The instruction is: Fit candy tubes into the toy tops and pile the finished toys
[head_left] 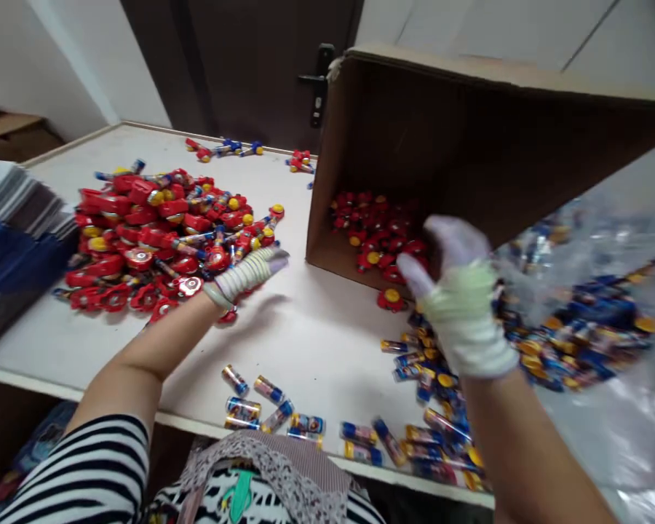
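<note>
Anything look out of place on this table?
One red toy piece lies alone on the table just outside the cardboard box, and printed tubes sit scattered near the front edge, apart from the piles.

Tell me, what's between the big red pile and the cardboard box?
Only a bare strip of white table lies between the red pile and the cardboard box. The head camera shows this.

a black-and-white striped sleeve (70,466), a patterned apron (267,466), thin striped cloth gloves (463,320).
</note>
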The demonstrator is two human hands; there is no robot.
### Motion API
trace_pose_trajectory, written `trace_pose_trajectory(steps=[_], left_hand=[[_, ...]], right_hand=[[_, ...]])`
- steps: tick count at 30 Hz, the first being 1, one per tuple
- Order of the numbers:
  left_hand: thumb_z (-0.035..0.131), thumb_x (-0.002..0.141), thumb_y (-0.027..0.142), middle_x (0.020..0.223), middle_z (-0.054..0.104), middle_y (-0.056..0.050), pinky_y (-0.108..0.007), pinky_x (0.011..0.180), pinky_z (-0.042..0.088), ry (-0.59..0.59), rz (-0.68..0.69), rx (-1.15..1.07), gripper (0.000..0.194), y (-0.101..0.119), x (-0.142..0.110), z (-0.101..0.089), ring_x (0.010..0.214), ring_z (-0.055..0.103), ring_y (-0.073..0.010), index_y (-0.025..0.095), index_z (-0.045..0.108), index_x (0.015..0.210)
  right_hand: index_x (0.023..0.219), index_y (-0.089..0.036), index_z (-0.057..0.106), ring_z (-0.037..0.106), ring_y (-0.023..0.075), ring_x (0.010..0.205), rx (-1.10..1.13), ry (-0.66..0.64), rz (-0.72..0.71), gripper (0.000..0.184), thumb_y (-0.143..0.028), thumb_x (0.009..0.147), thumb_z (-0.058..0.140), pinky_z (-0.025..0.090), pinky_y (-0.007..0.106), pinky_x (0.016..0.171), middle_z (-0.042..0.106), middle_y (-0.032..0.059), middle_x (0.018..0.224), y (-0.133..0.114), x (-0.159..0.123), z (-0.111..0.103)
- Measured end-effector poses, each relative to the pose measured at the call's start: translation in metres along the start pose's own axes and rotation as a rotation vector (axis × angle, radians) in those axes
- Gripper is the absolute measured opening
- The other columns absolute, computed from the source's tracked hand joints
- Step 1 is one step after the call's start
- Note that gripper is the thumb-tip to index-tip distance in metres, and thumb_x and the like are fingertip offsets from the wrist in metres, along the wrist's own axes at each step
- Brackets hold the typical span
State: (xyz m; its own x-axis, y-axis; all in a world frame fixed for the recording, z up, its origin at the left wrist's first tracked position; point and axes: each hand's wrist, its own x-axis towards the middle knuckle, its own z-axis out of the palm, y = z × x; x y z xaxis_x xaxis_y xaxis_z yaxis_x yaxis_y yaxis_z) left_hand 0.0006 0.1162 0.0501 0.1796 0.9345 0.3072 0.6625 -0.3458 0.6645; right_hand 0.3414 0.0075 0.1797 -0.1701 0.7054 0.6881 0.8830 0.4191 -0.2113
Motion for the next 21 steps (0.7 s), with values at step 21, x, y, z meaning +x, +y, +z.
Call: trace_pose_trajectory(steps=[21], left_hand=[[0.041, 0.098, 0.05, 0.167, 0.014, -0.013, -0.05, 0.127, 0.006, -0.586, -0.004, 0.393, 0.076, 0.033, 0.004, 0.186, 0.154, 0.009, -0.039, 0.01, 0.025, 0.16]], right_hand=[[0.121, -0.004, 0.066, 0.067, 0.0384, 0.113, -0.856, -0.202, -0.149, 0.038, -0.025, 0.099, 0.044, 0.054, 0.053, 0.084, 0.07, 0.024, 0.117, -0.044, 0.206, -0.06]])
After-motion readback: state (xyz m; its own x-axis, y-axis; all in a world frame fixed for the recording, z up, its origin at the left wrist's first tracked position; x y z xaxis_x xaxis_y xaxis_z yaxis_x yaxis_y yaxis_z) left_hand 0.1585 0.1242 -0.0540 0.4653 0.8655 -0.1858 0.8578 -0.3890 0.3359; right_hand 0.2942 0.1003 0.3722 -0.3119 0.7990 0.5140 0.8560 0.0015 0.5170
